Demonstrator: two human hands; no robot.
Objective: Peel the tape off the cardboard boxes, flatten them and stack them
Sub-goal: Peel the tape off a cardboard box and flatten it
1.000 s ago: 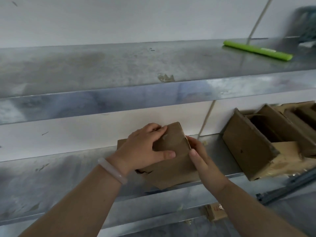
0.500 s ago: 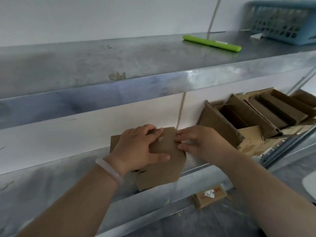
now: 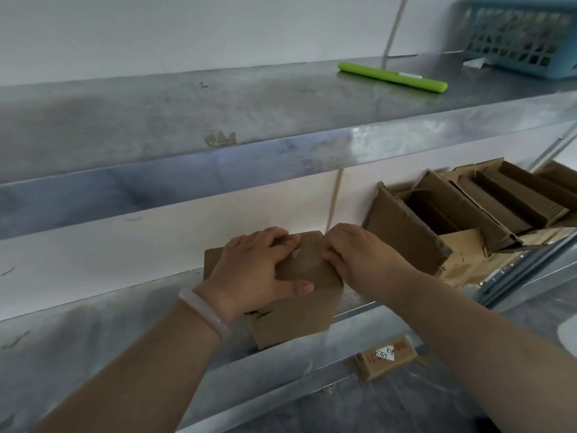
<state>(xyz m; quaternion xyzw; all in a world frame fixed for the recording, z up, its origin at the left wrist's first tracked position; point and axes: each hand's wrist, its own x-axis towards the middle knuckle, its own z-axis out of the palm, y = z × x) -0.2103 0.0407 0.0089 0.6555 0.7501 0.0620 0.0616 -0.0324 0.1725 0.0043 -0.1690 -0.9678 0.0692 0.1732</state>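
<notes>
L hand (image 3: 253,273) lies palm-down on the box (image 3: 299,314), fingers (image 3: 274,237) reaching to 1 o'clock, thumb out to 3. R hand (image 3: 365,260) sits just beside at 3 o'clock, knuckles up, curled fingers pinching the box edge. Bare forearms enter from 7 & 4 o'clock.

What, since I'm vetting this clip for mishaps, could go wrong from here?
The cardboard box overhangs the front edge of the lower shelf; under the pressing left hand it might tip off. The right hand picks with curled fingers at the box's top edge, so cardboard could tear or nick a finger.
</notes>
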